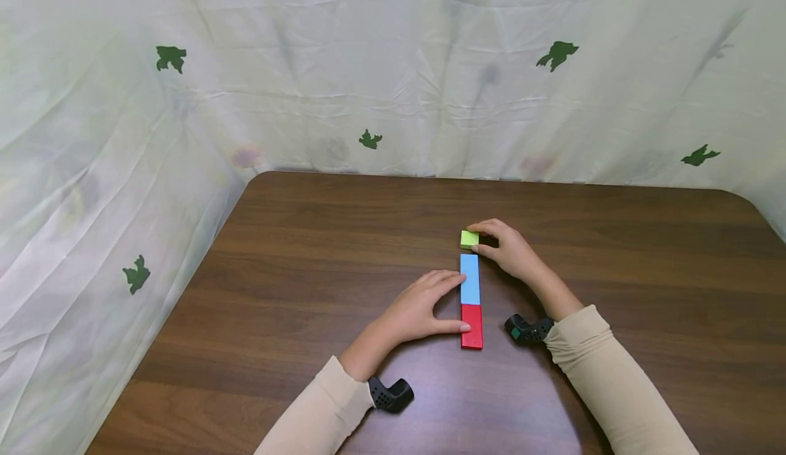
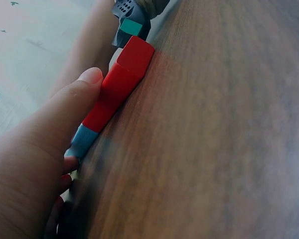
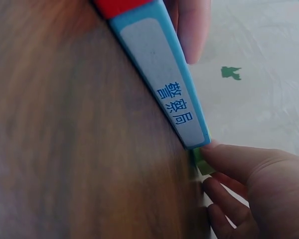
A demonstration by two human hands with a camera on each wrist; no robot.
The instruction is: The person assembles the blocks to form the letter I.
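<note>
A red block (image 1: pixel 472 339) and a blue block (image 1: pixel 470 288) lie end to end on the table. In the right wrist view the blue block (image 3: pixel 149 59) shows a white panel with printed characters. My left hand (image 1: pixel 417 307) rests against them from the left, thumb on the red block (image 2: pixel 120 82) and extended fingers at the blue one. At the far end, my right hand (image 1: pixel 514 252) pinches a small green block (image 1: pixel 469 239) between thumb and fingers. A narrow gap shows between the green and blue blocks in the head view.
The brown wooden table (image 1: pixel 319 237) has a rounded far edge. Behind it hangs a pale curtain (image 1: pixel 393 66) with green leaf-like patches. Black wrist devices sit on the left (image 1: pixel 391 395) and right (image 1: pixel 528 329) wrists, near the tabletop.
</note>
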